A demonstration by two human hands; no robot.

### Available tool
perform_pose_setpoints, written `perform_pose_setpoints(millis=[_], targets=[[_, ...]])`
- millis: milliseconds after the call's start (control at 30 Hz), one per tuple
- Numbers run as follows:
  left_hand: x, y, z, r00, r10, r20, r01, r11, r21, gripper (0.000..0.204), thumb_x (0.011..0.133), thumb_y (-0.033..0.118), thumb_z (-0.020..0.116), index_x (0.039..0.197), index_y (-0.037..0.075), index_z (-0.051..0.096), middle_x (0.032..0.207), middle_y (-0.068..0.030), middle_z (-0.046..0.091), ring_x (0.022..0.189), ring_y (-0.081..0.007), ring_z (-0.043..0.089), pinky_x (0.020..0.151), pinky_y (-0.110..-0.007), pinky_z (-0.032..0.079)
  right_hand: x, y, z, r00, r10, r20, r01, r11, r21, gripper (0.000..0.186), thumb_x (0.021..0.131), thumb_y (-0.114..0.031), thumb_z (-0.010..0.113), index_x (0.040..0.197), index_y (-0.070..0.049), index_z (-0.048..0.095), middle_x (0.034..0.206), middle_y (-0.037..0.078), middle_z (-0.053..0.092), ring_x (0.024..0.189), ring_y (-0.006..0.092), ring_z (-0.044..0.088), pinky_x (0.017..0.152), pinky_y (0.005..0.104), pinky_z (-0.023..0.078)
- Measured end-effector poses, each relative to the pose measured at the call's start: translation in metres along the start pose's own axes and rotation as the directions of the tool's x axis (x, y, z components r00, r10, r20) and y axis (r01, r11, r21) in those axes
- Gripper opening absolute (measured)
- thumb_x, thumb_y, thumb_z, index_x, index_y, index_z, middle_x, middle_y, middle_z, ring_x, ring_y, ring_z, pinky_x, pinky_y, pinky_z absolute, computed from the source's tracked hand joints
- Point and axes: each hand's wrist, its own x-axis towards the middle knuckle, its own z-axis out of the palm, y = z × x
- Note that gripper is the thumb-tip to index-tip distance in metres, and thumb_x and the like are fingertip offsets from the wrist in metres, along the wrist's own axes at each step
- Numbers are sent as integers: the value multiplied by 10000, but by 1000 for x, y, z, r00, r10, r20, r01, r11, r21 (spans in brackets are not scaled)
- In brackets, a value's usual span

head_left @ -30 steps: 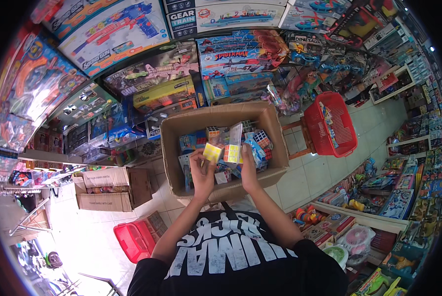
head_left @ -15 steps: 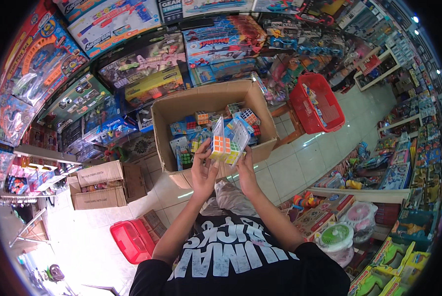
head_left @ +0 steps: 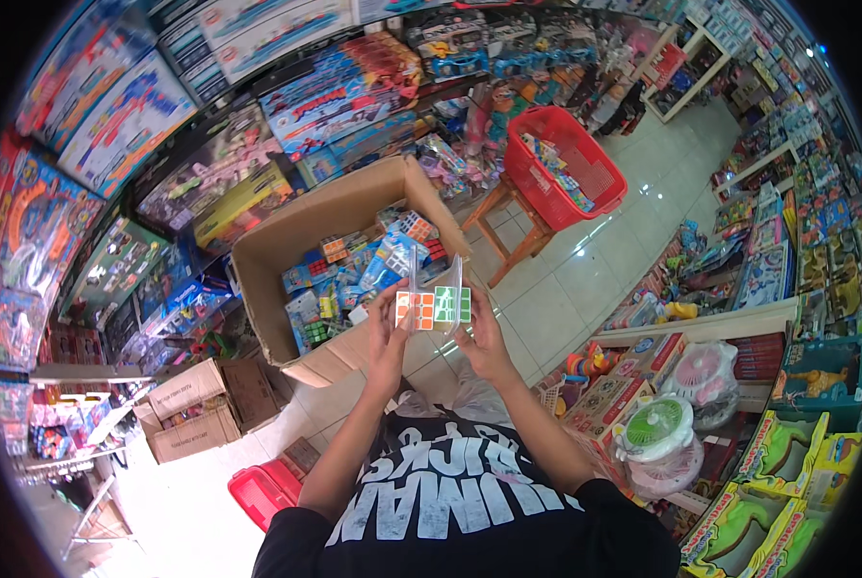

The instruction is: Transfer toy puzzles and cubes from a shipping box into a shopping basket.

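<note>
Over the near right edge of a big open cardboard box (head_left: 258, 260), my hands hold puzzle cubes in clear plastic wrapping. My left hand (head_left: 387, 332) grips an orange-faced puzzle cube (head_left: 417, 311) from its left side. My right hand (head_left: 485, 337) closes on a green-faced puzzle cube (head_left: 451, 304), right beside the orange one. Clear plastic stands up above both cubes. Inside the box lie several more cubes, among them an orange-and-white cube (head_left: 417, 226), and blue packs (head_left: 385, 260). The cubes' undersides are hidden.
A red basket (head_left: 585, 183) with small packs stands on a wooden stool (head_left: 518, 250) beyond the box. A smaller carton (head_left: 195, 438) and a red bin (head_left: 262, 491) sit on the floor at left. Boxed toys line the shelves; wrapped fans (head_left: 654, 429) stand at right.
The view has turned, so the box and basket appear further left. Both cubes are now level and side by side with their orange and green faces showing; earlier they were tilted together.
</note>
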Motion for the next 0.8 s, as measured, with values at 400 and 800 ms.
perform_pose_setpoints(millis=[400, 800], targets=[[51, -80, 150, 962, -209, 177, 166, 959, 231, 600, 992, 385, 498, 1401, 47, 217, 1513, -194, 265, 1389, -297, 294, 1097, -422, 337, 2, -3, -178, 986, 78, -147, -72, 996, 46, 427, 961, -408, 578, 1119, -36, 439, 1015, 48, 524, 953, 113, 519, 835, 278, 444], [89, -131, 246, 897, -280, 342, 119, 898, 423, 507, 1028, 306, 450, 1349, -3, 208, 1437, -231, 297, 1391, -289, 266, 1138, -393, 225, -1, -16, -303, 949, 179, -259, -209, 973, -96, 433, 959, -392, 583, 1138, -17, 462, 1039, 99, 580, 968, 168, 564, 785, 300, 466]])
